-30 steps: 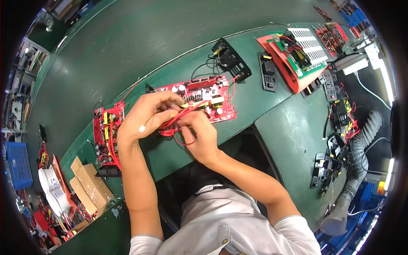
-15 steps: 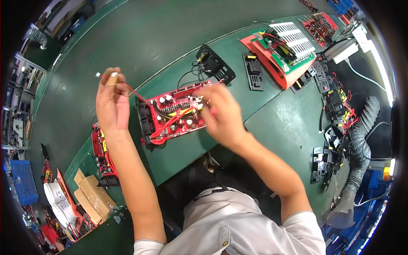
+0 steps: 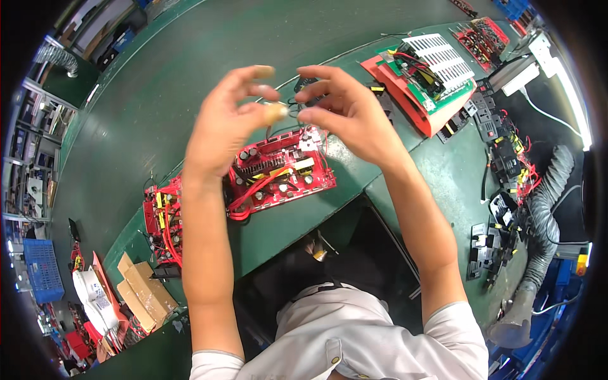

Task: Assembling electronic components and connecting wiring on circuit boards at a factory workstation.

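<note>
My left hand [image 3: 231,123] and my right hand [image 3: 348,111] face each other above a red circuit board [image 3: 285,183]. Both have fingers curled but apart, and I make out nothing held in either. A yellowish cover sits on the left thumb tip, with a small pale spot at its end. The board carries capacitors, thick red wires [image 3: 256,201] and yellow-wrapped parts. Behind the fingertips, a black panel [image 3: 304,83] with a thin dark cable is mostly hidden. My left wrist covers the board's left end.
A second red board [image 3: 166,218] lies left of my left forearm, near an open cardboard box [image 3: 145,291]. At the far right of the bench stands a green board with a white slotted cover [image 3: 440,60] on orange sheets. Black housings [image 3: 484,247] and a grey flexible duct [image 3: 538,202] line the right side.
My left hand has moved right from the far left, and the red wire it held is no longer seen in it. My right hand has lifted off the board's right end.
</note>
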Demonstrator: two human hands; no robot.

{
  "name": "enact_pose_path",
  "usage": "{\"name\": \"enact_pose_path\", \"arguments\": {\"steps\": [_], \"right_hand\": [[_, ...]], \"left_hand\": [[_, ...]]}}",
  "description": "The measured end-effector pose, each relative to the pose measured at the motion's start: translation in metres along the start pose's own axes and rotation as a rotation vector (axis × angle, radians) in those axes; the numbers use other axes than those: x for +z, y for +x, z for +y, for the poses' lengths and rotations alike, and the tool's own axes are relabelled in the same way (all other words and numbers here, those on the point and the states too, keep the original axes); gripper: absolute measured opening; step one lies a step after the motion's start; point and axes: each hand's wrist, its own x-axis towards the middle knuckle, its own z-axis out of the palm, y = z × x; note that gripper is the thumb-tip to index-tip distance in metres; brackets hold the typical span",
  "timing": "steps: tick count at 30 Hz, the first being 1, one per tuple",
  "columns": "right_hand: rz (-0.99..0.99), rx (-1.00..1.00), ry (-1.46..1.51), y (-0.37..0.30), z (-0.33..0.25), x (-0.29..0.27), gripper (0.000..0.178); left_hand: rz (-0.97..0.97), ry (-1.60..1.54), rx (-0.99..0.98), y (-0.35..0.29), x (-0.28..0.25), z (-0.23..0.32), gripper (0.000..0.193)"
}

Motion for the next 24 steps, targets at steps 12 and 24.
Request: {"name": "enact_pose_path", "arguments": {"steps": [12,24], "right_hand": [[-0.194,0.082,-0.031,0.001,0.002,-0.014,0.021],[-0.068,0.02,-0.343,0.003,0.005,-0.016,0.02]], "left_hand": [[-0.25,-0.141,-0.119,0.012,0.009,-0.026,0.054],[-0.265,0.486,-0.112,0.007,-0.002,-0.015,0.024]]}}
